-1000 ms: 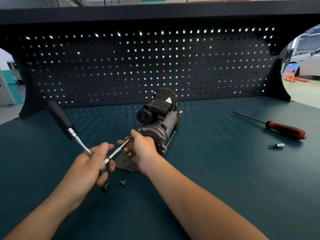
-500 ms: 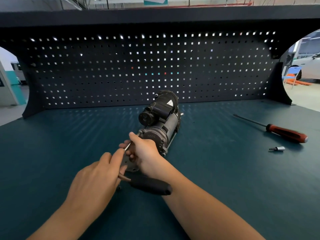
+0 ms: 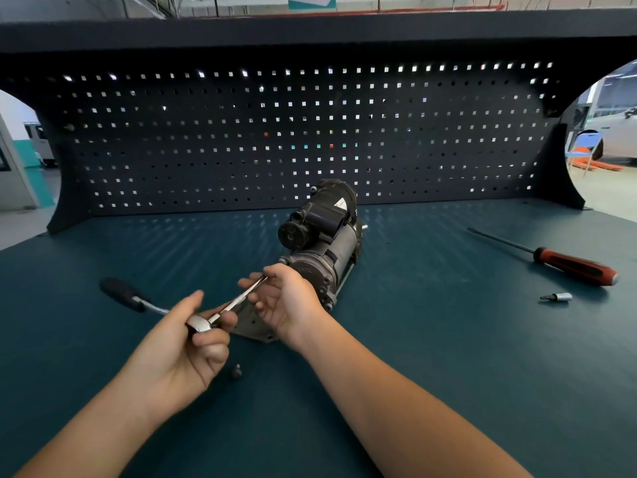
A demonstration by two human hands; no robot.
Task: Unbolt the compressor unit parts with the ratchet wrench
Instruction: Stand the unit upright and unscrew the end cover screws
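Head cam: compressor unit (image 3: 320,243) lies on its side on the teal bench top (image 3: 448,357), far end toward the pegboard (image 3: 275,139). Just in front of the unit's near end, the left hand (image 3: 182,353) grips the chrome head of the ratchet wrench (image 3: 153,306), fingers curled round it; the black handle sticks out to the unit's left. A thin extension bar (image 3: 241,297) runs from the ratchet head up to the unit's near end face. Right hand (image 3: 286,305) sits against that face, thumb & fingertips pinching the bar's far end; bar tip is hidden by the fingers. Flat mounting plate (image 3: 253,327) w/ holes lies at the unit's near end, partly under both hands. One loose bolt (image 3: 236,371) sits further in front of the unit than the plate. Well right of the unit: red-handled screwdriver (image 3: 572,265), w/ a small bit socket (image 3: 556,297) just in front of it.
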